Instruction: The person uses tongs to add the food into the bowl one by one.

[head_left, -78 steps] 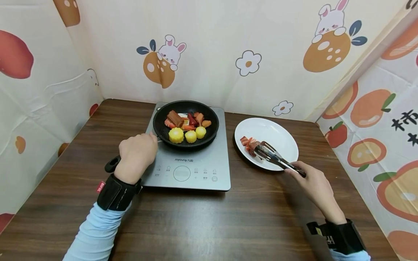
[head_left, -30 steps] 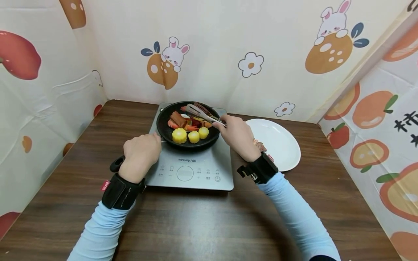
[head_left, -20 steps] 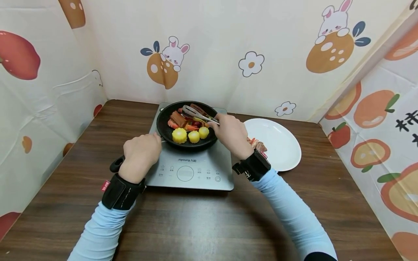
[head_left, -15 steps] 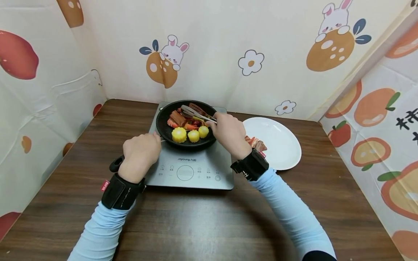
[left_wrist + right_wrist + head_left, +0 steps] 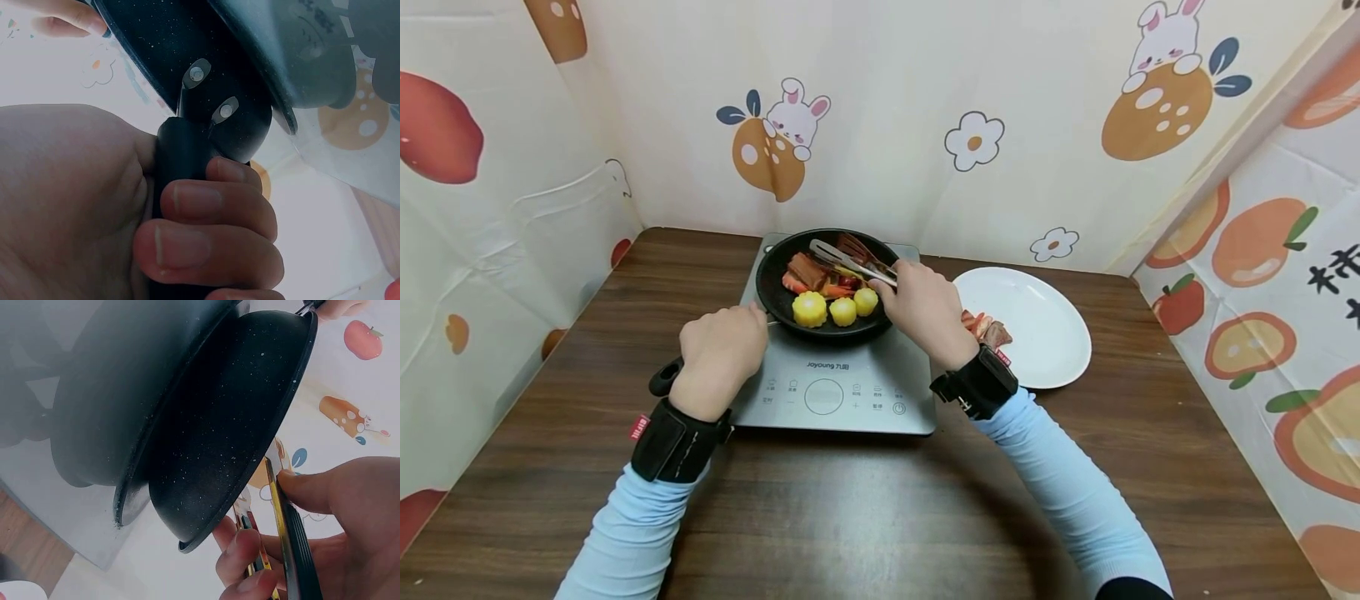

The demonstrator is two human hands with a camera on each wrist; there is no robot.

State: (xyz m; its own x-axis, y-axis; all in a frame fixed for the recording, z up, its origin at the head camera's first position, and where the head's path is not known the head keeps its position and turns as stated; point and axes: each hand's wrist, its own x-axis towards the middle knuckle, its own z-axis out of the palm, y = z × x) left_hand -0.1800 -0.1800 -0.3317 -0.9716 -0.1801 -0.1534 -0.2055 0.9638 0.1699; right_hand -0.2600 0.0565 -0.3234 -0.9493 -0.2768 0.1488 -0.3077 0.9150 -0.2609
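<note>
Tongs over the pan on the cooker

The right hand [image 5: 921,307] grips the tongs [image 5: 848,259], whose tips reach over the food in the pan [image 5: 775,292]. The left hand [image 5: 721,354] is closed round the pan's handle [image 5: 181,162]. The pan sits on the cooker [image 5: 850,392]; a plate [image 5: 1045,333] lies right of it.

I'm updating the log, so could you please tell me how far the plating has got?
Done: a few meat pieces lie on the plate. In hand: the right hand holds tongs over the pan, while the left hand grips its handle. Left: corn and the other food remain in the pan.
</note>
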